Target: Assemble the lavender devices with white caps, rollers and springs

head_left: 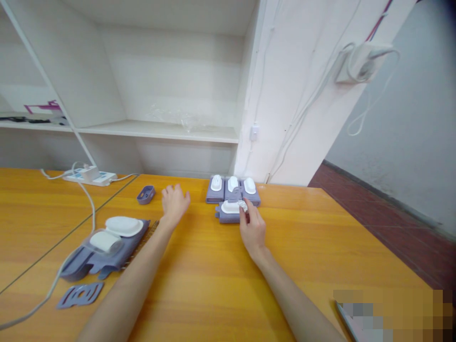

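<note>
My left hand (174, 203) hovers over the table with its fingers stretched out and slightly apart, holding nothing. To its left is a small purple-grey tray with oval openings (146, 194). My right hand (254, 228) pinches a small white piece with dark stripes (242, 205) at the right end of a white oval dish-shaped part (230, 207). That part lies on a purple-grey base (229, 219). Just behind it stand several similar purple-grey units (215, 196) in a row, each topped with a white oval piece (250, 185).
At left, white oval parts (124, 226) lie on a purple-grey sheet (137, 244) beside a cable. A slotted purple-grey plate (80, 295) lies in front. A power strip (90, 175) sits at the back left. White shelving (160, 129) rises behind the table (213, 285).
</note>
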The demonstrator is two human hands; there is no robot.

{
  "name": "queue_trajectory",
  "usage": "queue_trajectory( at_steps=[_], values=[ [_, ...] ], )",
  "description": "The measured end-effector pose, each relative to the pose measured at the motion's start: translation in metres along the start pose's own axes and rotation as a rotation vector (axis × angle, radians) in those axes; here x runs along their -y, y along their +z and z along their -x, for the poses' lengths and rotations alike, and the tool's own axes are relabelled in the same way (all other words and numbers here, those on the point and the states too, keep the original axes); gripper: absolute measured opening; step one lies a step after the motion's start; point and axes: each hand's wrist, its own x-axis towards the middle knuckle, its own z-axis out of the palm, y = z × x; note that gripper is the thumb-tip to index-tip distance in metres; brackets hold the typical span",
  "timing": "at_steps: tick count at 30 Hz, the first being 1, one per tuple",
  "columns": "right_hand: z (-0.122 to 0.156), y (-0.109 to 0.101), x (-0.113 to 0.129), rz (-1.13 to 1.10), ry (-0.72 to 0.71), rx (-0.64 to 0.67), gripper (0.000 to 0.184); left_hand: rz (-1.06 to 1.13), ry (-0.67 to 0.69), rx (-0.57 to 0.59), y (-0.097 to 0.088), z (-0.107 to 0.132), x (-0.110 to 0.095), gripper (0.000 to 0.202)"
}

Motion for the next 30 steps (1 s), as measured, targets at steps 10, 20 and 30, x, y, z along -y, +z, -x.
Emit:
queue_trajectory(
  at_steps=[10, 20, 30],
  values=[
    [0.003, 0.001, 0.004, -0.079, -0.042, 0.038, 0.041, -0.316, -0.217, -0.141, 0.029, -0.007, 0.053, 0.061],
    [0.0, 0.002, 0.007, -0.22, 0.057, 0.102, 0.032, -0.321, -0.024, 0.166, 0.003, -0.001, 0.038, 0.039],
    [0.0, -0.004, 0.016, -0.252, 0.064, 0.164, 0.035, -0.075, 0.438, 0.837, -0.028, 0.006, -0.004, 0.033]
  ],
)
